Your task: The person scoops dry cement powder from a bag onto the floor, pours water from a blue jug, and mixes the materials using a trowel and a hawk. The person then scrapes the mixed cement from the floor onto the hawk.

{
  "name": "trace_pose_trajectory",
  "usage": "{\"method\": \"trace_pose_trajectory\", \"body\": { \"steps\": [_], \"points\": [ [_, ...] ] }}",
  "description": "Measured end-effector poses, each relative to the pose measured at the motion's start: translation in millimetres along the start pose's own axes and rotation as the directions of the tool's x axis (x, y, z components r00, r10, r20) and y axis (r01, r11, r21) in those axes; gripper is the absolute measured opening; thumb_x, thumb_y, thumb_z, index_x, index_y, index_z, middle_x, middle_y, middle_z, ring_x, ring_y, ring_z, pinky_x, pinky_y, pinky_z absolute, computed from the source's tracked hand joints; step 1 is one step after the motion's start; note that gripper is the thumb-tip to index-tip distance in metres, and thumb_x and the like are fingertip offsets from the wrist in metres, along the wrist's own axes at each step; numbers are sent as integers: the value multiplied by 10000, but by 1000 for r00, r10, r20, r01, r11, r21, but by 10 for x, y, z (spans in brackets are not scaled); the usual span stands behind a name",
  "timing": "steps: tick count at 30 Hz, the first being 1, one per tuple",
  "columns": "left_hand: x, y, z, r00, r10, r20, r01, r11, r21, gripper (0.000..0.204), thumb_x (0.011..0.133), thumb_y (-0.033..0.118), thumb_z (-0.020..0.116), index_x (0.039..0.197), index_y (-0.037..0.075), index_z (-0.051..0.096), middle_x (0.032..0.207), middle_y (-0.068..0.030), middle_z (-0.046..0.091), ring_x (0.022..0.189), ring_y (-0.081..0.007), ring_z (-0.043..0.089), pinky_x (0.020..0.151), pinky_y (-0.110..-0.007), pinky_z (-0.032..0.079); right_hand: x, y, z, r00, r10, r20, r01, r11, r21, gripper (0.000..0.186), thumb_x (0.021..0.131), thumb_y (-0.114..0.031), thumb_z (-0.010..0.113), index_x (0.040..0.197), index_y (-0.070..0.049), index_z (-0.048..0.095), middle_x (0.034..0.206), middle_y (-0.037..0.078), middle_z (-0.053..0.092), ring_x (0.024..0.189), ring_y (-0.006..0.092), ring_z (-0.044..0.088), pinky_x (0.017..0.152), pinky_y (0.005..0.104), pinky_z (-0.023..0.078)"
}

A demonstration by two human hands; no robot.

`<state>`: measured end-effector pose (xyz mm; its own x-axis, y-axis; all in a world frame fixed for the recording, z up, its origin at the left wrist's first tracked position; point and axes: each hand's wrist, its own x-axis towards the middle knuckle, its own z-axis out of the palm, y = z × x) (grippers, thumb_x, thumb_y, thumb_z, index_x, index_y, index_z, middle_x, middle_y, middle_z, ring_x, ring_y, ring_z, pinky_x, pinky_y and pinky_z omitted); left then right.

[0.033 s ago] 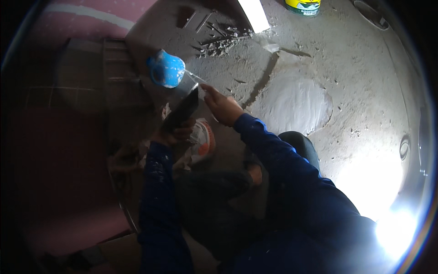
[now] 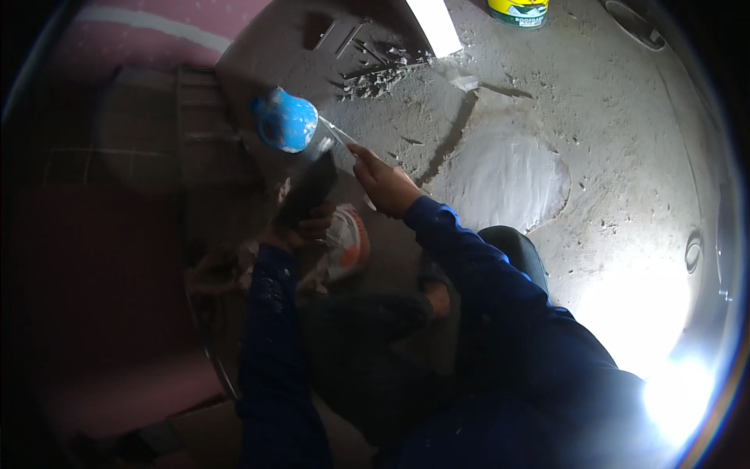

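Dark trowel [image 2: 311, 190], gripped by left hand [image 2: 303, 227] fingers, points up-right; right hand [image 2: 383, 181] fingers pinch a blade [image 2: 337, 134].

Both forearms, in dark blue sleeves, come up from the lower edge and converge toward the upper middle. The left hand [image 2: 306, 223] sits lower, fingers curled shut in a grip, knuckles turned outward. The right hand [image 2: 384, 184] lies just beside and above it, wrist bent, fingers pinched together and pointing up-left beyond the left hand's knuckles.
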<state>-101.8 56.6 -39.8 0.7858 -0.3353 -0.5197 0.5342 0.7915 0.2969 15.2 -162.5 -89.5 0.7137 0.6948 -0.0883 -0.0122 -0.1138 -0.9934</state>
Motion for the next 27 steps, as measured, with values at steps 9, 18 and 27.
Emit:
{"method": "trace_pose_trajectory", "body": {
  "steps": [9, 18, 27],
  "points": [
    [170, -45, 425, 951, 258, -171, -208, 942, 263, 733, 883, 697, 451, 1165, 31, 570, 946, -147, 632, 653, -231, 618, 535, -287, 490, -209, 28, 278, 972, -233, 19, 234, 969, -78, 456, 975, -293, 431, 1410, -160, 406, 891, 306, 644, 837, 455, 644, 774, 536, 496],
    [191, 26, 374, 822, 457, -340, 23, 570, 821, 446, 862, 76, 558, 1307, 91, 540, 1170, -93, 598, 1001, -194, 631, 792, -308, 537, -229, -11, 169, 970, -155, 186, 172, 982, -80, 507, 1004, -331, 393, 1480, -192, 286, 743, 243, 637, 770, 446, 646, 750, 506, 498],
    [315, 34, 444, 774, 633, -28, -83, 145, 986, 456, 906, 91, 541, 1360, 80, 505, 1433, -73, 428, 1267, -183, 470, 1021, -329, 411, -309, -54, 247, 961, -155, 227, 172, 983, -57, 569, 1003, -279, 380, 1521, -221, 150, 746, 248, 639, 711, 420, 661, 703, 493, 519]
  ]
}}
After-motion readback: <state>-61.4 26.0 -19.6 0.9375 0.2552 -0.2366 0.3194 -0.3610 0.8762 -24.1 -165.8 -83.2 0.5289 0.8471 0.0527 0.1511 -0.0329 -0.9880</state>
